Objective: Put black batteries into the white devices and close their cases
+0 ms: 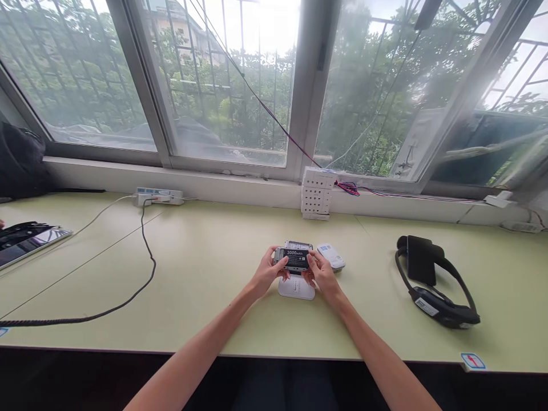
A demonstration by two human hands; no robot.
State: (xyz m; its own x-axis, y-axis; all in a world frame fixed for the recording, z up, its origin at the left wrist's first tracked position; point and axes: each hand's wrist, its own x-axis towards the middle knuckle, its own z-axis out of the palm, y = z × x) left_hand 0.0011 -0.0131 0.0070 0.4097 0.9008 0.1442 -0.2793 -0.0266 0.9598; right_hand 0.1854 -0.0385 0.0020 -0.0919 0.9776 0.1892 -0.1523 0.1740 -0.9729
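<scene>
Table (205,228): smooth, pale green, soft sheen
Back cover (296,289): white plastic, smooth
Headset (445,308): black plastic, mostly matt
Window frame (309,80): grey, metal-looking
Thick cable (152,268): dark, matt

Both my forearms are bare and reach up from the bottom of the view, set wide apart low down and slanting inward until they nearly meet. My left hand (268,273) comes in from the left and my right hand (320,274) from the right, a small gap between them. Each grip is closed, thumb on top and pointing toward the other, with fingers curled underneath, partly hidden. My wrists look nearly straight, and the backs of my hands face outward.
</scene>
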